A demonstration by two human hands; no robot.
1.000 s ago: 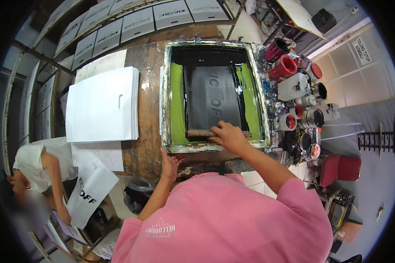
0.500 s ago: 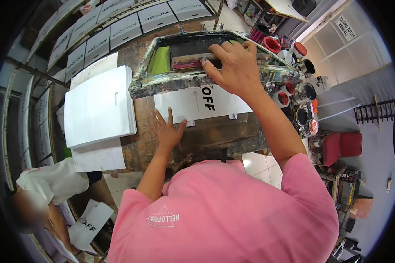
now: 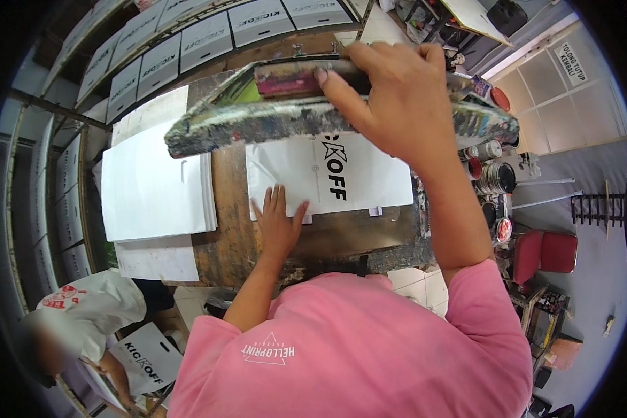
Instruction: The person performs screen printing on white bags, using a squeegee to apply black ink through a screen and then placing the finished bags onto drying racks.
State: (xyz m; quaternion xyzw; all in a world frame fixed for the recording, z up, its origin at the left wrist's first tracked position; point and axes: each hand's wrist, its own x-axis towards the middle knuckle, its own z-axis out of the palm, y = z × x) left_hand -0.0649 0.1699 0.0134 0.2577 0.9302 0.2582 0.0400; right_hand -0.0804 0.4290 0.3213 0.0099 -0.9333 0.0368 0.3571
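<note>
"What's that right grip [image 3: 411, 104] got?"

"Closed on the tilted, paint-smeared frame [image 3: 258, 122], thumb against the scraper [image 3: 289, 82], raised at twelve o'clock from the printed sheet [image 3: 386, 187] on the desk [image 3: 223, 247]."

"And the left grip [image 3: 277, 223]?"

"Spread wide, clutching nothing, fingers resting on the sheet's eight o'clock corner. The paper stack [image 3: 153, 188] sits at nine."

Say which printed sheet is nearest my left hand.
The printed sheet on the table: your left hand overlaps it; others are on racks or by the co-worker.
</note>
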